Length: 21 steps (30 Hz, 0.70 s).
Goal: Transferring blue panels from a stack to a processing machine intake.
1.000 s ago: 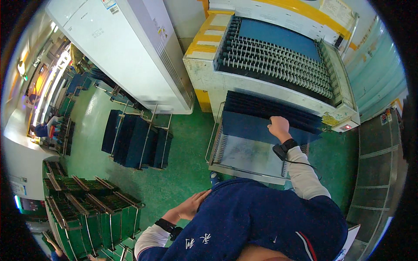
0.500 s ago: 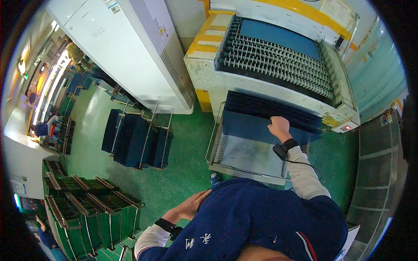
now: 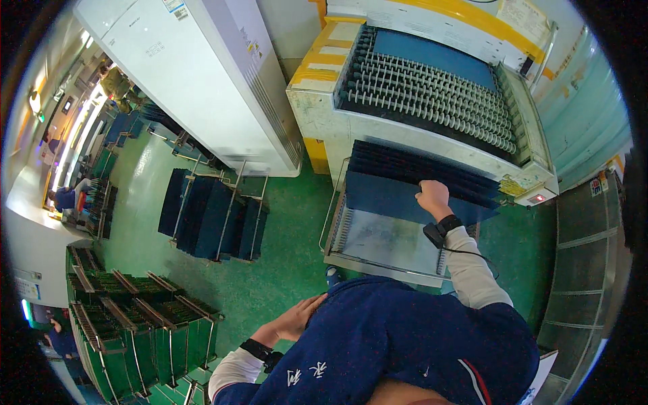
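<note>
A factory floor: a roller conveyor machine (image 3: pixel 432 88), wheeled racks of dark blue panels (image 3: pixel 209 212), green board racks (image 3: pixel 135 324), green painted floor (image 3: pixel 283 270).

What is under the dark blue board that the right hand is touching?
A metal rack with a pale sheet shows below the board; its covered part is hidden.

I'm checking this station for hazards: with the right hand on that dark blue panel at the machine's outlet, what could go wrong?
1. The right hand grips the dark blue panel alone, while the left hand rests at the waist; the panel may tilt or slip.
2. The fingers sit beside the roller conveyor, a possible pinch point.
3. The wrist strap's cord hangs loose and might snag on the wire tray.
</note>
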Each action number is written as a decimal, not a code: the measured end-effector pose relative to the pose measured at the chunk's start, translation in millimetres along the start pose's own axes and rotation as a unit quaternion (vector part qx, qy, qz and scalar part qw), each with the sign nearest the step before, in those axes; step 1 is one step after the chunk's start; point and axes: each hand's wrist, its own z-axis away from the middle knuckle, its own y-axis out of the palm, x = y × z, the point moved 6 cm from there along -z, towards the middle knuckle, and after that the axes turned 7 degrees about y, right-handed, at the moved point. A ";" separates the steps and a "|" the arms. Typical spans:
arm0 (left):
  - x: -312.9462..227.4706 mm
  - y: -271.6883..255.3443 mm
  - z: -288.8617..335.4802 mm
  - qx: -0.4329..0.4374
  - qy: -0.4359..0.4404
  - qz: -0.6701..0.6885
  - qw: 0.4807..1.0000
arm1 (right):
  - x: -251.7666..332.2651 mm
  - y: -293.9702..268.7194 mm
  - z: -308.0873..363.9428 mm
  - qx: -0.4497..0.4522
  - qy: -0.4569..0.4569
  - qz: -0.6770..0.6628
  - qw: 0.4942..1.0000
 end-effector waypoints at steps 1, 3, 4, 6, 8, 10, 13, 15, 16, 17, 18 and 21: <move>4.3 3.5 1.4 0.002 0.010 -0.011 1.000 | 0.2 -0.2 0.1 0.000 -0.001 0.000 1.000; 5.4 5.1 2.0 0.003 0.019 -0.021 1.000 | -0.2 -0.1 0.2 -0.002 -0.002 0.000 1.000; 6.0 5.7 2.4 0.001 0.018 -0.019 1.000 | -0.1 -0.2 0.2 -0.003 -0.003 0.000 1.000; 5.6 5.9 2.9 -0.002 0.018 -0.017 1.000 | -0.1 0.1 0.5 -0.007 -0.006 0.002 1.000; 4.8 6.0 3.4 -0.006 0.019 -0.017 1.000 | 0.1 0.2 0.5 -0.012 -0.011 0.004 1.000; 4.1 6.0 4.1 -0.004 0.009 -0.005 1.000 | -0.1 1.4 0.0 -0.008 -0.010 0.003 1.000; -1.6 3.0 4.0 -0.003 -0.003 0.006 1.000 | -2.7 4.4 -0.6 -0.010 -0.011 0.001 1.000; -3.1 3.5 4.9 -0.003 -0.010 0.010 1.000 | -2.2 4.3 0.3 -0.010 -0.011 0.000 1.000; -3.2 4.6 5.7 -0.003 -0.012 0.011 1.000 | -1.9 4.7 0.6 -0.007 -0.009 0.000 1.000; -3.2 6.1 6.5 -0.003 -0.015 0.013 1.000 | -1.5 4.9 1.0 -0.004 -0.007 0.000 1.000; -2.8 8.2 7.8 -0.003 -0.017 0.013 1.000 | -0.6 5.1 2.4 -0.006 -0.010 0.000 1.000; -1.5 14.6 10.3 -0.008 -0.016 0.012 1.000 | -0.4 6.7 10.1 -0.007 -0.020 -0.004 1.000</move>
